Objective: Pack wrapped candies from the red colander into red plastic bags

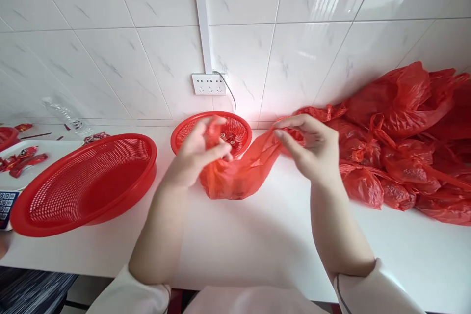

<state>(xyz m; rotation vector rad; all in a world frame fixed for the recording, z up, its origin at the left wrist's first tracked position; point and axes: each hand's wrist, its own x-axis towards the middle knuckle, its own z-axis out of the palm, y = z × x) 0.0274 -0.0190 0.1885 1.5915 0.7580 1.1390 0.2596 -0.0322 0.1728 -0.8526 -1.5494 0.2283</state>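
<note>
A thin red plastic bag (pixel 239 176) hangs between my two hands, its rounded bottom low over the white table. My right hand (pixel 312 144) pinches one end of it between thumb and fingertips. The other end runs up through the fingers of my left hand (pixel 195 152), which is slightly smeared by motion, with thumb and forefinger spread around the bag's handle. What the bag holds, if anything, cannot be made out. Just behind it stands a small red mesh basket (pixel 180 132) with some small red-wrapped pieces inside, partly covered by my left hand.
A large red basket (pixel 143 157) is at left, beside a scale (pixel 55 149) bearing red packets. A clear plastic bottle (pixel 68 115) lies behind. Several filled red bags (pixel 405 157) are heaped at right. A power socket (pixel 209 84) is on the tiled wall. Someone's hand (pixel 3 244) shows at the left edge.
</note>
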